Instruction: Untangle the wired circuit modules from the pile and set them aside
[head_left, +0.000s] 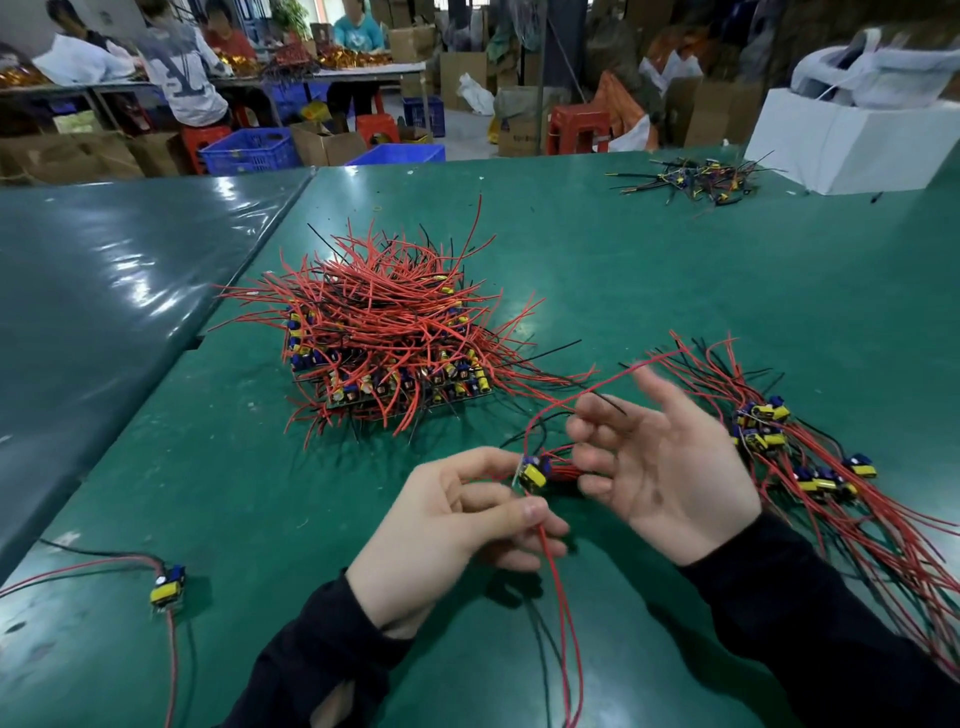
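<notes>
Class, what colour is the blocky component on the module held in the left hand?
Yellow, beside a small blue part, on the held module gripped by the left hand; the head view shows it.

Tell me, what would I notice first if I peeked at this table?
Probably the big tangled pile of red wires with little yellow and blue parts, sitting in the middle of the green table. Just in front of it, the left hand pinches one small module by its wires while the right hand spreads open beside it. A neater bunch of modules lies at the right.

Single head-worn wide-angle view, looking forward and down, close over the green table (675, 270)
</notes>
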